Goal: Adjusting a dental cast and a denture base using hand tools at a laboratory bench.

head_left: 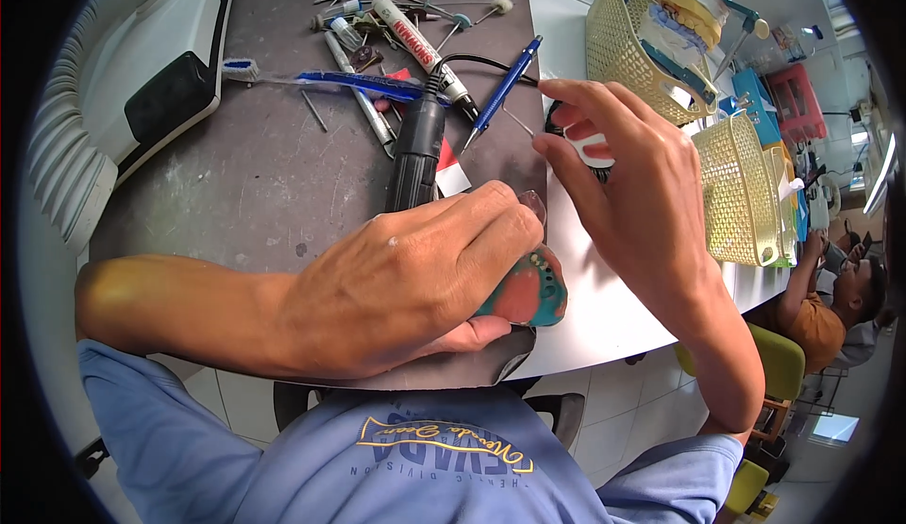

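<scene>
My left hand [415,279] is closed around a dental model [533,288] in teal and pink, with small teeth along its rim; the hand covers much of it. A small translucent pinkish piece [533,205] shows by the fingertips, too unclear to name. My right hand [632,166] hovers to the right with thumb and forefinger apart. Beneath its fingers, partly hidden, lies a round black-and-white thing [597,151] whose kind I cannot make out. Just beyond my left hand is a black handpiece [415,151] with a cable, its near end hidden.
On the dark mat [255,175] lie a blue toothbrush [349,83], a white marker [420,48], a blue mechanical pencil [505,90] and several small burs. Cream baskets [736,189] stand at right. A ribbed hose [71,137] and white machine [179,71] border the left. Another person [821,316] sits far right.
</scene>
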`<state>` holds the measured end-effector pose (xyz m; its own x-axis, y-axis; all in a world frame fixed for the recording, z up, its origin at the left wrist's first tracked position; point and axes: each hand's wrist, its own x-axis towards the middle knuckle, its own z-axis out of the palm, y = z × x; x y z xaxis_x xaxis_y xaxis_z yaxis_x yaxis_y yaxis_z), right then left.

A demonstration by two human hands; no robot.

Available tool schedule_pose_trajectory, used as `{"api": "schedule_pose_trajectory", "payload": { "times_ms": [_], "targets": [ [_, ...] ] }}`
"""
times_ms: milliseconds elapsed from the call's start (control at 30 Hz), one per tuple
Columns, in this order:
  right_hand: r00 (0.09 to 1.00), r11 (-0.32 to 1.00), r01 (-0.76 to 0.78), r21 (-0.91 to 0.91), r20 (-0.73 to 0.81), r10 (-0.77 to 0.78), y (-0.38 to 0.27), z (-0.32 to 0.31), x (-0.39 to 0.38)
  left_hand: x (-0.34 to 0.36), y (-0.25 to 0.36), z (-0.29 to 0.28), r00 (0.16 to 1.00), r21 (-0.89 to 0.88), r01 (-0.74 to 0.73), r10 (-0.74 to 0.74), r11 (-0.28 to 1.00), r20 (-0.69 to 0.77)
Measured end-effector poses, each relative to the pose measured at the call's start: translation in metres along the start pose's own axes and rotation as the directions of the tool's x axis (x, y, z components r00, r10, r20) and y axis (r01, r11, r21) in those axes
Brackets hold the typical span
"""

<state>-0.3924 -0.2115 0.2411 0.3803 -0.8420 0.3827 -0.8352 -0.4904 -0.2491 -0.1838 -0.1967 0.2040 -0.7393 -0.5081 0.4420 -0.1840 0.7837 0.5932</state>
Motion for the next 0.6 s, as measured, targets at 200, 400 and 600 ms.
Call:
{"api": "schedule_pose_trajectory", "payload": {
  "times_ms": [200, 400, 600],
  "targets": [
    [0.948, 0.972, 0.153, 0.180, 0.250, -0.196, -0.013, -0.030, -0.031, -0.001, -0.002, 0.000, 0.999, -0.054, -0.005, 0.002, 0.999, -0.047],
    [0.895, 0.944, 0.329, 0.019, 0.313, -0.318, -0.013, -0.023, -0.037, 0.000, -0.004, 0.003, 0.998, -0.046, -0.032, 0.030, 0.998, -0.050],
    [0.869, 0.934, 0.355, -0.029, 0.378, -0.319, -0.018, -0.024, -0.033, 0.000, -0.006, 0.004, 0.997, -0.038, -0.047, 0.044, 0.998, -0.068]
  ]
}}
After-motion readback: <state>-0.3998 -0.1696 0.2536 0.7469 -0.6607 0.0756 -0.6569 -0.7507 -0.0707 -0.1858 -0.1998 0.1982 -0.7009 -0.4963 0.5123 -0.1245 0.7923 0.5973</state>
